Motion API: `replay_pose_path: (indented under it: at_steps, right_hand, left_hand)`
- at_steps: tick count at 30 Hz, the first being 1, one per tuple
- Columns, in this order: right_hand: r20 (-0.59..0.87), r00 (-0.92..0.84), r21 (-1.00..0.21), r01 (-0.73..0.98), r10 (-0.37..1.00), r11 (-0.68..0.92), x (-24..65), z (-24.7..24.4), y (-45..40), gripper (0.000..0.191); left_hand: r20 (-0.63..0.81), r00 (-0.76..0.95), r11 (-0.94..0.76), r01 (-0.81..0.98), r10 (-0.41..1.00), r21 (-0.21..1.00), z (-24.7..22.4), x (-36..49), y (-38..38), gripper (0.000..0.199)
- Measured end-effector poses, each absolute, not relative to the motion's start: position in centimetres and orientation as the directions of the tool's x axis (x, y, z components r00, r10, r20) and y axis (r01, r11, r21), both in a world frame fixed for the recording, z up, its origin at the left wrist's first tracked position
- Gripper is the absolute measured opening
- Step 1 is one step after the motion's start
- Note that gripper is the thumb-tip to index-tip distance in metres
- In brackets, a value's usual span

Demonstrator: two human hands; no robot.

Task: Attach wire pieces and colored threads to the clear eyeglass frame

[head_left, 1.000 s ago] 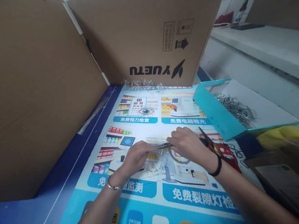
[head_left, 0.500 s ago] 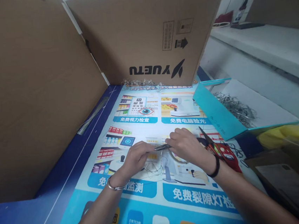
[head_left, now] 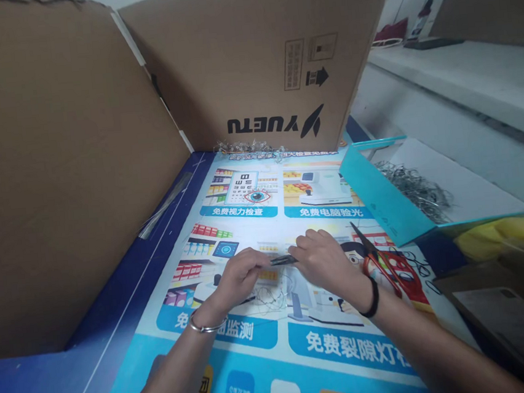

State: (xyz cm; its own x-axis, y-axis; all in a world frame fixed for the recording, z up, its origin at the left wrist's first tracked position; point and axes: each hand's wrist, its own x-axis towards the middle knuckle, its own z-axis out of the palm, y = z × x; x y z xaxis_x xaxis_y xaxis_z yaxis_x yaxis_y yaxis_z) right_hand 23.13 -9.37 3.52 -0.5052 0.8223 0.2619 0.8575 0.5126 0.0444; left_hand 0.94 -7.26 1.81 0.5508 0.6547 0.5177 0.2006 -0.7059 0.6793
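Note:
My right hand is wrapped round a pair of pliers, whose dark metal jaws point left; its handles are hidden in the palm. At the tip of the jaws, my left hand is closed in a pinch on what looks like thin wire, mostly hidden by the fingers. Fine loops of wire show just below and between the hands, over the printed poster. Scissors with orange handles lie beside my right wrist, blades partly spread.
Tall cardboard panels stand at the left and back. Clear-tipped wire pieces lie along the back panel's foot. On the right, a turquoise box holds tangled wire. Yellow material and a brown carton sit nearer.
The curved plier handle seen under my right hand before is now out of sight, as the hand has turned slightly. My left hand keeps its pinch at the jaws.

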Motion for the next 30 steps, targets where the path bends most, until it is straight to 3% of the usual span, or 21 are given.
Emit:
replay_pose_path:
  at_steps: [7,30]
  right_hand:
    - [0.241,-0.529,0.02,0.841,0.814,0.541,23.6,3.3,-9.2,0.008]
    - [0.256,-0.576,0.013,0.805,0.776,0.593,23.6,3.5,-9.4,0.003]
  left_hand:
    - [0.403,0.529,-0.589,0.244,0.747,0.771,2.0,0.7,-7.3,0.022]
    - [0.476,0.546,-0.638,0.147,0.689,0.756,2.1,0.5,-7.0,0.024]
